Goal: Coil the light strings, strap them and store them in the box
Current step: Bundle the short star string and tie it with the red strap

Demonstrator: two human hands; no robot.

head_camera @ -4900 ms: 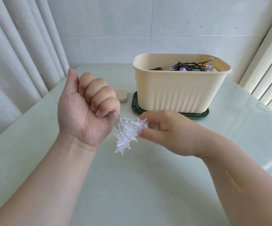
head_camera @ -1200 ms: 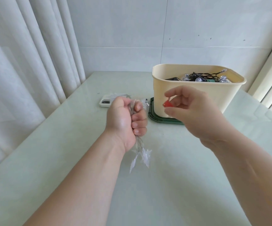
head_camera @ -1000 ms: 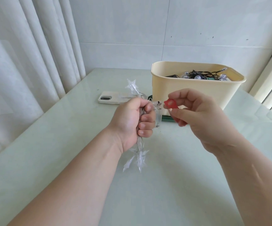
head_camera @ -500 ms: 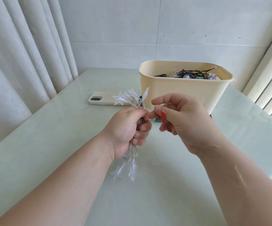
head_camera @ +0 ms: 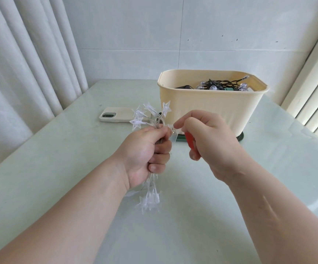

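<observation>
I logged the left hand (head_camera: pixel 146 151) fisted around the coiled star light string (head_camera: pixel 150 119), with stars poking out above and below, over the table (head_camera: pixel 59 168). The right hand (head_camera: pixel 211 141) pinched a red strap (head_camera: pixel 189 140) just beside the bundle (strap mostly hidden). The box (head_camera: pixel 211 109) behind held a dark light string (head_camera: pixel 221 85).

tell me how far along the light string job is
Done: one dark light string already lies in the cream box. In hand: the left hand grips the coiled star string, and the right hand holds a red strap beside it, not visibly wrapped round yet. Left: strap this bundle and put it in the box.
</observation>
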